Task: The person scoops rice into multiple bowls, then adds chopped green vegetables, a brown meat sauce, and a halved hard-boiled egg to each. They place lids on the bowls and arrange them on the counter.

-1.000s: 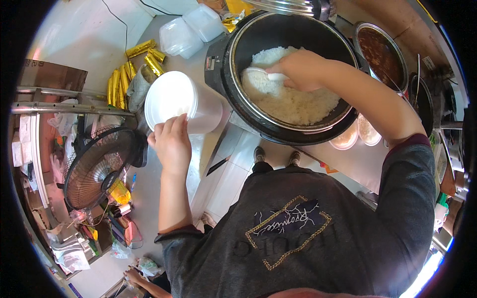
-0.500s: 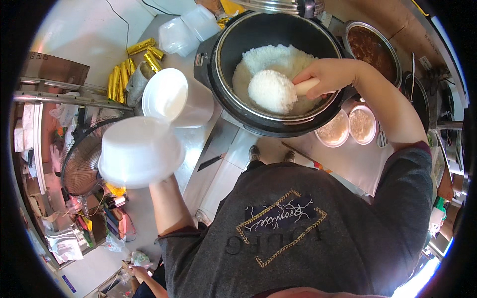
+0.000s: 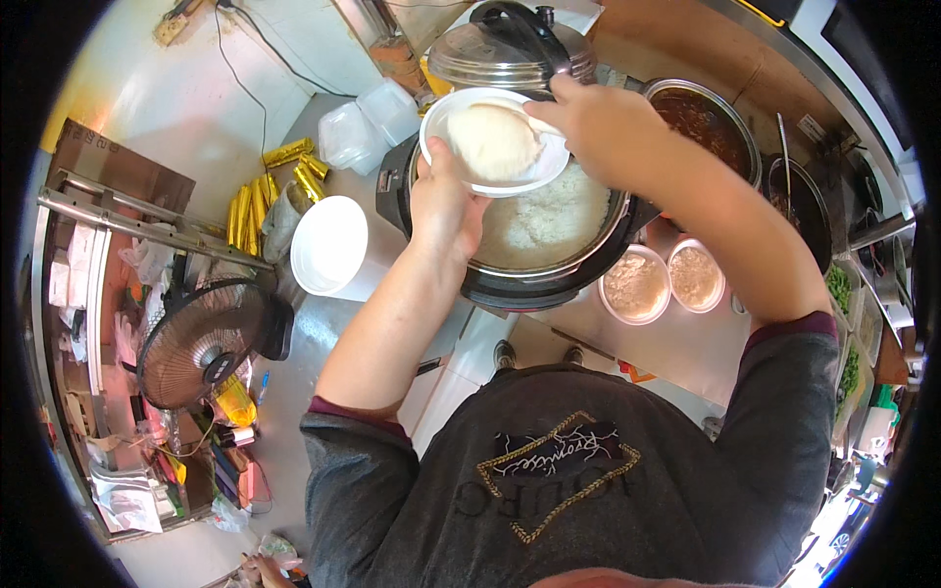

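My left hand [image 3: 446,204] is closed on the side of a white plastic bowl [image 3: 549,169], tilted above the big black rice cooker [image 3: 534,296]. My right hand [image 3: 603,127] grips the pale handle of a rice paddle. Its broad, off-white head [image 3: 490,144] lies inside the bowl, slightly smeared by motion. Whether that surface is rice or the paddle's back, I cannot tell. Below the bowl, white rice [image 3: 554,218] shows in the cooker. A stack of white bowls [image 3: 330,245] lies on its side left of the cooker, partly behind my left forearm.
Behind the cooker stands a lid [image 3: 510,54] with a black handle. Two tubs of pale food [image 3: 635,284] and a pot of brown sauce [image 3: 701,122] are on the right. Gold rolls [image 3: 250,214], clear containers [image 3: 368,127] and a fan [image 3: 201,343] are on the left.
My left hand has brought the bowl from the lower left to above the cooker. My right hand has lifted the rice-laden paddle out of the cooker and into the bowl. The view has shifted.
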Motion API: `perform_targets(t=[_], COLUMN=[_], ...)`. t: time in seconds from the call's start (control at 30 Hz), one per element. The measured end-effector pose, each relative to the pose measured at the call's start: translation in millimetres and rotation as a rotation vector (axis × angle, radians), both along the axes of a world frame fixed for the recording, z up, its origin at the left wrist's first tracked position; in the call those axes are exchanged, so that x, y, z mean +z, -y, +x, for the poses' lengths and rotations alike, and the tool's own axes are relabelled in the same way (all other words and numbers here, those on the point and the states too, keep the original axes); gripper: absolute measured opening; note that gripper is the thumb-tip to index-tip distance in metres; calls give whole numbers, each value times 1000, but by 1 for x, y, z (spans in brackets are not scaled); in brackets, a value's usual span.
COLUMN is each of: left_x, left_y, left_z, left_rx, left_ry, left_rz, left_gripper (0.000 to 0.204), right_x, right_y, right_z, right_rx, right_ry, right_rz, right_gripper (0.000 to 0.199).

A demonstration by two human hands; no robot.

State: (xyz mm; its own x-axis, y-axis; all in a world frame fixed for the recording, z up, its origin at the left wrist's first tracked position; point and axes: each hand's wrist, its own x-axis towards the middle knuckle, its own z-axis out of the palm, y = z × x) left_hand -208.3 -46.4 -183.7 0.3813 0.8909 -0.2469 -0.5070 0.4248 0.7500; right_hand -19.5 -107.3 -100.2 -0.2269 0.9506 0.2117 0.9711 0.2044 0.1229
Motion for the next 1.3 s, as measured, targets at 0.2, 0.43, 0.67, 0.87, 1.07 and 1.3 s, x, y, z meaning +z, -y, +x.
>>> perform_targets(t=[0.2, 0.43, 0.67, 0.87, 1.07, 1.3], left_x=[10, 12, -35, -169, -233, -82], left_y=[32, 101, 186, 274, 294, 139], left_z=[19, 92, 142, 194, 238, 21], left_rx=[-144, -185, -821, -1234, -1259, -853], left_ry=[93, 217, 280, -582, -386, 270], left_rz=[-43, 38, 77, -331, -256, 1230], left_gripper=[56, 55, 69, 55, 49, 18], right_x=[9, 21, 43, 26, 17, -6], right_y=[62, 166, 313, 362, 326, 177], right_z=[34, 74, 88, 89, 89, 54], right_rx=[-88, -490, -676, -723, -727, -277], right_ry=[-445, -1108, -1093, -1303, -1278, -567], right_rz=[-12, -303, 189, 230, 152, 217], right_gripper=[43, 41, 45, 52, 61, 52])
